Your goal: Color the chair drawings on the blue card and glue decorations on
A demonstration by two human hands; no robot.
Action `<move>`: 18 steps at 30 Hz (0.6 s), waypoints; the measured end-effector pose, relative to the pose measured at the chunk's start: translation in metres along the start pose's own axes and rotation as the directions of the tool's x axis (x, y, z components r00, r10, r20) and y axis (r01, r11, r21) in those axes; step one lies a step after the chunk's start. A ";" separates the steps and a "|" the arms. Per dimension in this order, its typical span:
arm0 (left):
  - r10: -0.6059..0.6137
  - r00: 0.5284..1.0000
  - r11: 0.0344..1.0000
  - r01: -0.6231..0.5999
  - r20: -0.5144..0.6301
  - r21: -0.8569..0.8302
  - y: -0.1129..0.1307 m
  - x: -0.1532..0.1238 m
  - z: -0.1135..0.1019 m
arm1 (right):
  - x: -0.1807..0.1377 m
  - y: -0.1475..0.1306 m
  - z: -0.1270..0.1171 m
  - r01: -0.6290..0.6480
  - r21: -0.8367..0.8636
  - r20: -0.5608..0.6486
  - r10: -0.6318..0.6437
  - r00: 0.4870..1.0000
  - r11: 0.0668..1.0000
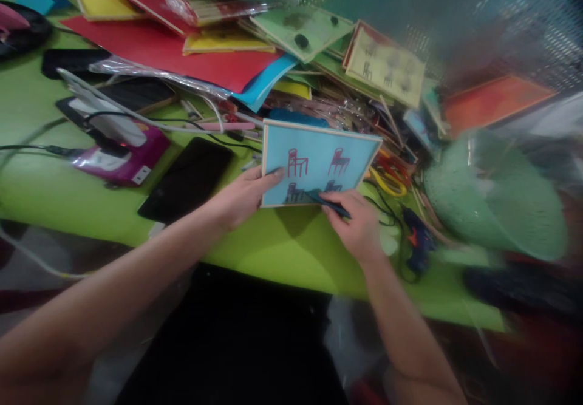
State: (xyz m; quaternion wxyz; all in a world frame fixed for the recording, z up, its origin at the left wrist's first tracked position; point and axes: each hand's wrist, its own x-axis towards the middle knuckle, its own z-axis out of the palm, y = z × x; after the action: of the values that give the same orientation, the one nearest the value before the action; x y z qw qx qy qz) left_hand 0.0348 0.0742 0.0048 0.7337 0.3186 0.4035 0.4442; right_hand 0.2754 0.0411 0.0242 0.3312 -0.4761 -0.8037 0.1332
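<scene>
A light blue card (319,159) with a pale frame and small chair drawings stands tilted on the green table (68,192). My left hand (243,195) grips its lower left edge, thumb on the front. My right hand (357,226) is closed on a dark pen (330,203) whose tip rests on the card's lower part, over one of the dark chair shapes.
A black phone (186,177) lies left of the card, beside a magenta box (121,156) with cables. Coloured sheets and framed cards (385,65) are piled behind. A green bowl (496,195), yellow scissors (387,180) and a blue glue gun (416,244) lie right.
</scene>
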 end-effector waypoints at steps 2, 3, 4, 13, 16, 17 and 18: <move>0.000 1.000 1.000 0.000 0.003 0.000 0.000 0.000 0.000 | -0.001 0.001 0.000 0.002 -0.005 0.005 -0.002 1.000 1.000; 0.002 1.000 1.000 -0.002 0.002 0.003 0.000 0.000 0.000 | -0.001 0.001 0.000 0.004 -0.008 0.010 -0.004 1.000 1.000; 0.003 1.000 1.000 -0.003 0.001 0.006 0.000 -0.001 0.000 | -0.001 0.001 0.000 0.007 -0.008 0.013 -0.007 1.000 1.000; 0.007 1.000 1.000 -0.007 0.016 -0.004 -0.001 -0.001 -0.001 | 0.002 -0.004 0.002 0.013 0.025 0.009 -0.013 1.000 1.000; 0.004 1.000 1.000 -0.004 0.015 -0.006 0.000 -0.001 0.000 | 0.003 -0.004 0.003 0.014 0.015 0.006 -0.014 1.000 1.000; 0.001 1.000 1.000 -0.001 0.013 -0.006 0.000 -0.001 0.000 | 0.003 -0.004 0.003 0.011 0.015 0.002 -0.011 1.000 1.000; -0.001 1.000 1.000 0.001 0.010 -0.006 0.000 -0.001 0.000 | 0.002 -0.004 0.003 0.007 0.017 0.000 -0.007 1.000 1.000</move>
State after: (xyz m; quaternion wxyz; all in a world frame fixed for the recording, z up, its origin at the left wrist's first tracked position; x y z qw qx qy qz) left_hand 0.0345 0.0735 0.0052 0.7369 0.3186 0.3987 0.4434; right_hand 0.2699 0.0414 0.0250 0.3357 -0.4704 -0.8042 0.1387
